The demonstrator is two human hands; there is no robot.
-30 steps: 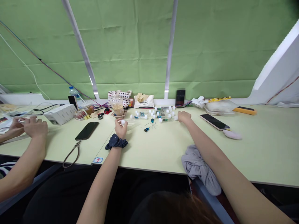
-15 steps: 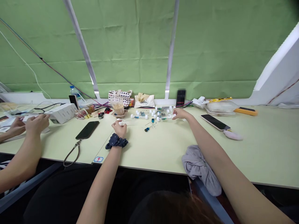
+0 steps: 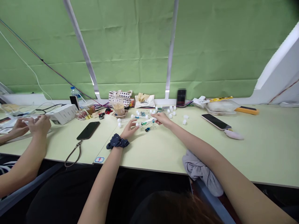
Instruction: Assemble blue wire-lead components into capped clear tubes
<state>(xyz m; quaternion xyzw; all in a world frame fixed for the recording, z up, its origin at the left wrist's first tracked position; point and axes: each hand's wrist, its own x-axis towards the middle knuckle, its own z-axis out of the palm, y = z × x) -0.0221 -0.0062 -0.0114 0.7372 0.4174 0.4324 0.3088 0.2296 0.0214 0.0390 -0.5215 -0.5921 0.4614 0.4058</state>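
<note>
My right hand point(image 3: 161, 119) grips one end of a clear tube point(image 3: 147, 121) with white caps and small green parts inside. The tube slants down to the left above the table. Close to its left cap is my left hand point(image 3: 129, 130), fingers apart, holding nothing; whether a fingertip touches the cap I cannot tell. Below the tube lie small parts with dark blue heads point(image 3: 147, 129) and thin legs. Another capped tube point(image 3: 139, 117) lies behind, among several similar ones. An empty-looking clear tube point(image 3: 125, 120) rests just beyond my left hand.
Loose white caps point(image 3: 184, 122) lie to the right. A drink cup point(image 3: 119, 109) and a patterned pouch point(image 3: 127, 95) stand at the back. Phones lie on both sides, one black point(image 3: 88, 130), one pale-edged point(image 3: 216, 121). Another person's hands point(image 3: 39, 125) work at far left beside a white box point(image 3: 62, 114).
My right hand has moved left, bringing the capped tube from the pile toward my left hand. My left hand has let go of the clear tube and shifted slightly right, its fingers opened.
</note>
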